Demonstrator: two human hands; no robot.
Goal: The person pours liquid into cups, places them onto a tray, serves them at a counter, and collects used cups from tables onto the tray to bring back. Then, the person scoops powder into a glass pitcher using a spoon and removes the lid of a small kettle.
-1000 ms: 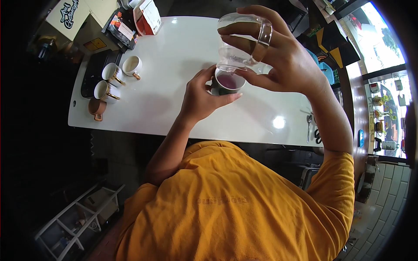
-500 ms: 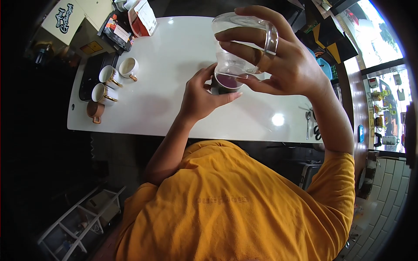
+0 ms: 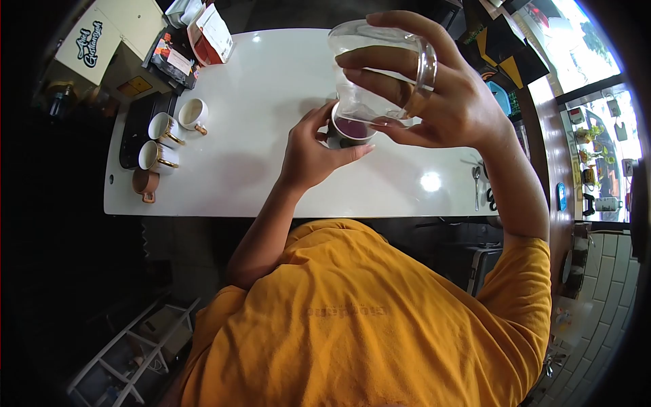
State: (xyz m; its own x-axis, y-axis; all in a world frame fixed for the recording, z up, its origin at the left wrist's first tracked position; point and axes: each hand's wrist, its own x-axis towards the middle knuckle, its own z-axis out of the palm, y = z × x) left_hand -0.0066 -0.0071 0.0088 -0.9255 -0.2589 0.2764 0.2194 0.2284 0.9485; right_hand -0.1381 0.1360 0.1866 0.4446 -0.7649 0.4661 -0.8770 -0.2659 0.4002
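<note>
My left hand (image 3: pixel 313 147) is wrapped round a small dark cup (image 3: pixel 354 130) with a pale rim and purplish liquid inside. Above the cup, my right hand (image 3: pixel 441 91) grips a clear glass server (image 3: pixel 369 42) by its handle, with the fingers through the loop. The glass is tipped, its mouth end down close over the cup's rim. No distinct stream shows between the two, and whether they touch I cannot tell.
White and gold-handled mugs (image 3: pixel 163 127) and a brown cup (image 3: pixel 145 183) stand at the white table's (image 3: pixel 264 81) left edge, beside a black tray (image 3: pixel 140 122). Coffee bags (image 3: pixel 211 37) stand at the back left. A spoon (image 3: pixel 476 186) lies near the right edge.
The camera view has shifted slightly. More of the cup's purplish liquid shows beneath the glass server. Both hands keep their grips in nearly the same place.
</note>
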